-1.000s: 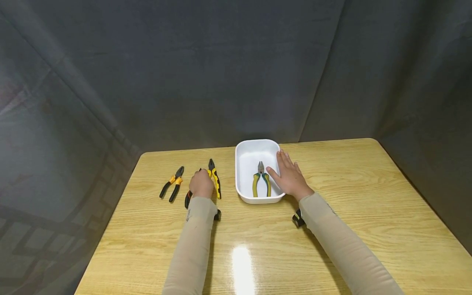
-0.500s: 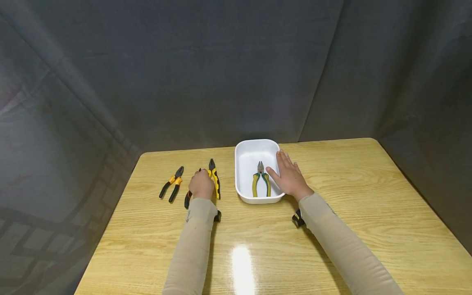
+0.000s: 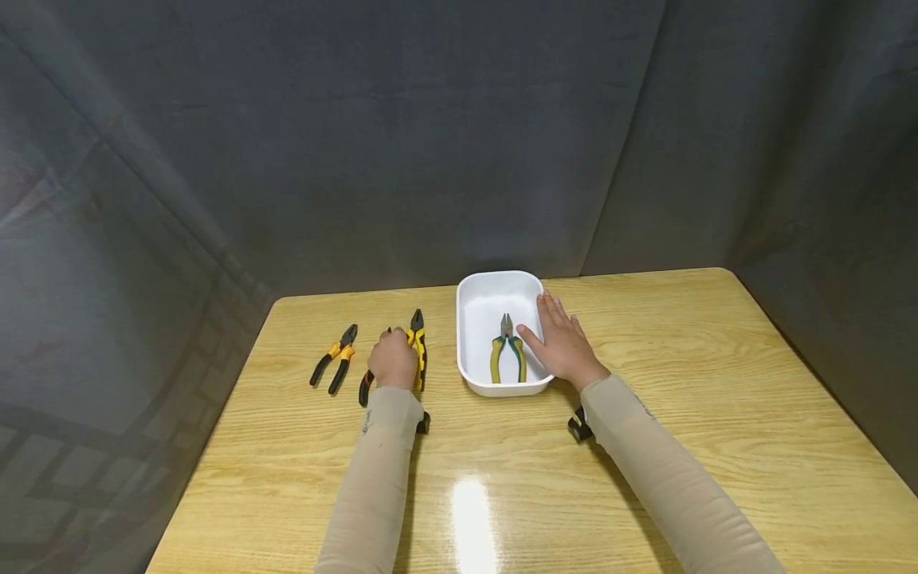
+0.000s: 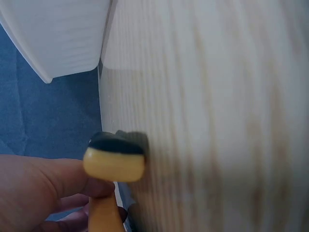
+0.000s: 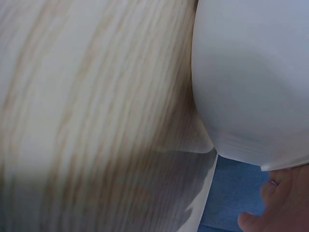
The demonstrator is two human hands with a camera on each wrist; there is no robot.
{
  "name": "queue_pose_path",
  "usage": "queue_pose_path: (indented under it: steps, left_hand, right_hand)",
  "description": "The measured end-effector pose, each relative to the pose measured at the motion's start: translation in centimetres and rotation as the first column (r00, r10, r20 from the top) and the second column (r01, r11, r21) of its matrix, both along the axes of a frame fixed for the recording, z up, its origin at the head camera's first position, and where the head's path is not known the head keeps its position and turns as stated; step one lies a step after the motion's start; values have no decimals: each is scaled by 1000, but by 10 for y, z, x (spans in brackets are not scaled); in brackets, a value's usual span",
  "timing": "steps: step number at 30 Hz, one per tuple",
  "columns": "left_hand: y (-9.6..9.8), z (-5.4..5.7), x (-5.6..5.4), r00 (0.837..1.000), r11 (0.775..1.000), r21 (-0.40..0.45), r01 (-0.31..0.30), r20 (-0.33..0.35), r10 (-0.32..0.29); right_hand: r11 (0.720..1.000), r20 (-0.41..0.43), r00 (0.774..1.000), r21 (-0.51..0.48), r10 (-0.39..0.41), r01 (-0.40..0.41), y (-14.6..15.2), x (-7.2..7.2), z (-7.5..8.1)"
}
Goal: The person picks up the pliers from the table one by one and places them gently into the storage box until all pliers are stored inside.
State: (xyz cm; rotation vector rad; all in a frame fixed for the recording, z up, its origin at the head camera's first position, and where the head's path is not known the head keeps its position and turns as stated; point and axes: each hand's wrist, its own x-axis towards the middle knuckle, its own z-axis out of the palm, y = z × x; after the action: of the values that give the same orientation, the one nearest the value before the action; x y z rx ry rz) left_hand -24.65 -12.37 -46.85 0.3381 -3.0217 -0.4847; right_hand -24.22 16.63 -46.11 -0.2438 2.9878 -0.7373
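Observation:
My left hand [image 3: 392, 360] grips a pair of yellow-and-black pliers [image 3: 417, 320] on the table, their dark head pointing away. In the left wrist view, the thumb and fingers are around a yellow pliers handle [image 4: 106, 212]. Partly under that hand lie black-and-red-handled pliers [image 3: 365, 388]; most of them is hidden. My right hand [image 3: 562, 339] lies with straight fingers against the right rim of a white tray [image 3: 488, 295], its thumb reaching over the edge. Inside the tray rest green-and-yellow diagonal cutters [image 3: 497, 359], jaws pointing to the back.
Left of my left hand, orange-and-black pliers [image 3: 347, 352] lie on the wooden table [image 3: 287, 478]. A dark cloth [image 3: 430, 159] hangs behind the table and along its sides. The tray stands near the back edge.
The yellow-and-black pliers have turned slightly, their head shifting right and the right handle drawing in toward my left hand. The right hand and tray stay put.

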Motion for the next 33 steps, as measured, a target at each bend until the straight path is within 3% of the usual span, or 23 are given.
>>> queue_pose_path:
  steps: [8, 13, 19, 28, 33]
  left_hand:
    - [0, 2, 2, 999, 1000, -4, 30, -26, -30]
    - [0, 5, 4, 998, 993, 108, 57, -39, -53]
    - [-3, 8, 6, 999, 952, 304, 42, -3, -43]
    - [-7, 7, 7, 998, 923, 383, 47, 20, -59]
    - [-11, 1, 5, 997, 881, 473, 23, 60, -58]
  right_hand:
    - [1000, 5, 1000, -5, 10, -10, 1, -1, 0]
    - [1000, 3, 1000, -4, 11, -11, 2, -1, 1]
    - [1000, 13, 1000, -5, 8, -8, 0, 0, 3]
    - [1000, 21, 1000, -3, 9, -9, 0, 0, 3]
    - [1000, 24, 1000, -9, 8, -8, 0, 0, 2]
